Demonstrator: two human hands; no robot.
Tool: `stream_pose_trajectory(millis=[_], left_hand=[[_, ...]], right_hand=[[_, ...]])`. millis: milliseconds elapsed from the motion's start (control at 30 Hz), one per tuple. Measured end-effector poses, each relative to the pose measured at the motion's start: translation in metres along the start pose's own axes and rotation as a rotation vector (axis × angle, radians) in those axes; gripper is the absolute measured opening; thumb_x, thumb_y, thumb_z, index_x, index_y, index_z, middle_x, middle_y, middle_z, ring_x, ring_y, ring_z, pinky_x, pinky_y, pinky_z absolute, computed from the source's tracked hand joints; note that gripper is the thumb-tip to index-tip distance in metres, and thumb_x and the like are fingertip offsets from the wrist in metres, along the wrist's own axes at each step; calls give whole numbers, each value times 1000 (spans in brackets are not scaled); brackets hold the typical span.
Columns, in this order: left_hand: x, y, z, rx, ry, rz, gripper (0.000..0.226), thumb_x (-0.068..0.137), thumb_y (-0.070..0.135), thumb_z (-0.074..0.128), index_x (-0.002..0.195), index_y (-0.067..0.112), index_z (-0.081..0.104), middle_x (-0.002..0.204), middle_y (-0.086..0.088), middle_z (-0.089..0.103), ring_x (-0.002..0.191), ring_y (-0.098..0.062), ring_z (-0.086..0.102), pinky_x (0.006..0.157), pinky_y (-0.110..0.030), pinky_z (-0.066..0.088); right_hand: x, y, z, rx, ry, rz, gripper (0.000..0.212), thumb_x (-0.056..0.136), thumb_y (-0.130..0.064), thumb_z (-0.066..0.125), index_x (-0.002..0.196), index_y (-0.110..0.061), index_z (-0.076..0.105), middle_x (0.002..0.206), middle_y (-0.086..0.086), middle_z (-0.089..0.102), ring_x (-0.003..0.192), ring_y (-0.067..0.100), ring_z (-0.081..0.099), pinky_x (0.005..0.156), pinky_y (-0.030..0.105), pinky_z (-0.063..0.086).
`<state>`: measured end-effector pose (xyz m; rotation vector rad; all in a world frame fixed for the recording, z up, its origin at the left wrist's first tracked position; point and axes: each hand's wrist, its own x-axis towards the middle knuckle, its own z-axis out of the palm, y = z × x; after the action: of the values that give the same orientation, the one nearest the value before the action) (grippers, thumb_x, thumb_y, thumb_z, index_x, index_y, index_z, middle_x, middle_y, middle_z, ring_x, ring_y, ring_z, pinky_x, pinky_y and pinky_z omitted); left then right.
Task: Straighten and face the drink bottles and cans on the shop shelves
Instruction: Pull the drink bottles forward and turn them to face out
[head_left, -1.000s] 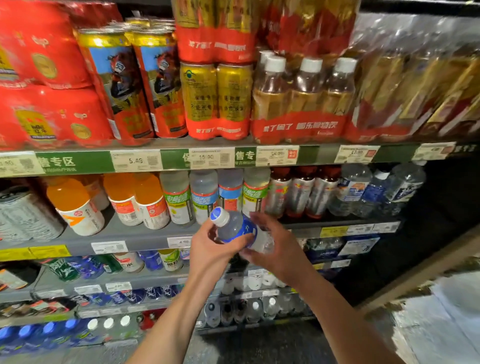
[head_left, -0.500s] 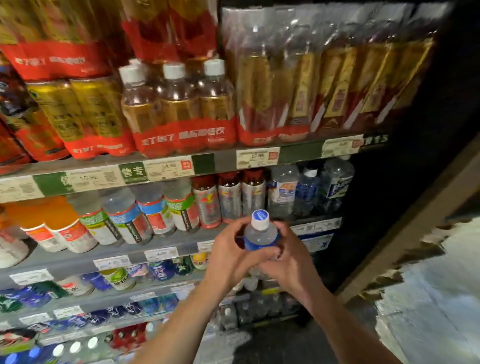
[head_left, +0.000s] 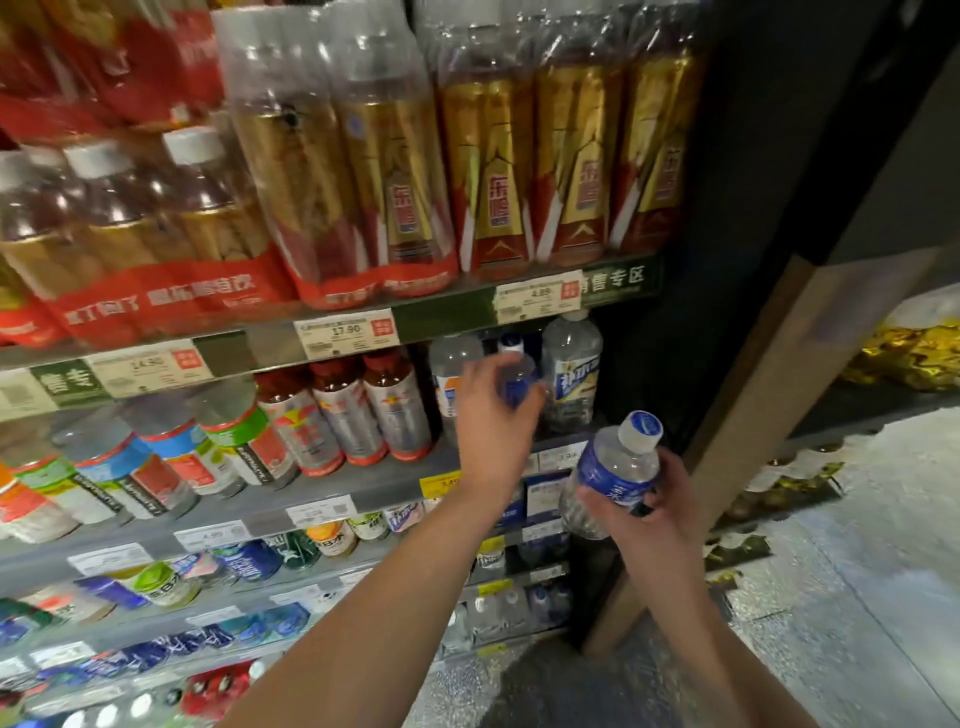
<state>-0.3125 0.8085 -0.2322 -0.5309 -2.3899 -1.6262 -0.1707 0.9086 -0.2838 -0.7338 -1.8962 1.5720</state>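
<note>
The right hand is wrapped around a small blue-label water bottle, held off the shelf and tilted, cap toward the upper right, probably parked out of the way so the slot it belongs in can be tidied first. Farther in, the left hand reaches to the middle shelf and closes its fingers around a blue-capped bottle standing there; blur hides how firm the grip is. That bottle stands between a clear bottle with an orange label and a larger clear bottle at the shelf's right end, so there is little room to turn it without nudging them. To the left stand red-capped bottles; above, shrink-wrapped gold multipacks overhang the price tags
</note>
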Motion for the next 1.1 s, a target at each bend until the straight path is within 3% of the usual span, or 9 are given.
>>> stream_pose_trajectory(millis=[67,133,200,367,567,767,867,967,1100], left_hand=[[5,-6,-1,101,183,9,41,83,17,78,118,12,58,117,-5,54,113,-21,50,94,-19,37],[8,-16,-4,135,277,-43,55,81,16,79,126,5,50,128,-13,48,123,-26,43,102,-16,32],[10,-26,-5,152,256,-109,65,83,18,78,134,0,42,136,-18,44,131,-31,40,111,-33,35],[29,-39,-8,188,120,-183,52,82,16,79,120,0,46,119,-18,53,115,-35,55,95,-45,48],[29,-41,-16,248,137,-156,63,73,27,87,120,6,51,120,-12,53,113,-30,56,92,-41,50],[7,-53,-26,263,188,-38,87,69,36,89,139,14,43,130,-2,46,118,-15,47,91,-26,43],[-4,-59,-34,191,199,-24,87,67,34,90,139,19,43,129,4,43,120,-12,47,96,-15,38],[-14,-64,-42,123,236,-45,83,65,37,92,133,20,48,125,6,46,115,-7,48,92,1,33],[-30,-68,-57,40,313,-89,77,60,54,87,123,34,46,115,17,48,110,-5,52,94,-14,44]], right_hand=[[3,6,-8,9,5,5,71,50,-57,84,114,-57,54,107,-29,68,94,-4,66,80,28,53],[2,9,-13,-13,6,-16,69,51,-59,84,109,-66,50,108,-34,66,96,-8,65,81,27,51],[1,12,-15,-12,-21,-28,68,55,-53,88,107,-71,47,107,-38,64,97,-12,63,80,22,48],[1,18,-15,2,-77,-36,72,66,-32,91,109,-70,48,109,-37,64,99,-10,63,81,17,46],[-2,20,2,-11,-110,-36,75,65,-33,92,107,-74,46,108,-39,63,97,-12,62,78,13,45],[0,14,16,-29,-158,-39,63,59,-48,91,104,-67,50,108,-35,65,97,-9,63,76,9,46],[10,7,21,-60,-146,-73,58,66,-35,93,105,-56,55,103,-36,65,95,-12,62,72,2,45],[21,1,26,-66,-116,-76,59,68,-29,90,114,-41,57,103,-29,67,95,-10,62,77,7,45],[31,-2,30,14,-111,-25,62,68,-26,89,122,-33,59,109,-20,69,97,-6,64,84,21,51]])
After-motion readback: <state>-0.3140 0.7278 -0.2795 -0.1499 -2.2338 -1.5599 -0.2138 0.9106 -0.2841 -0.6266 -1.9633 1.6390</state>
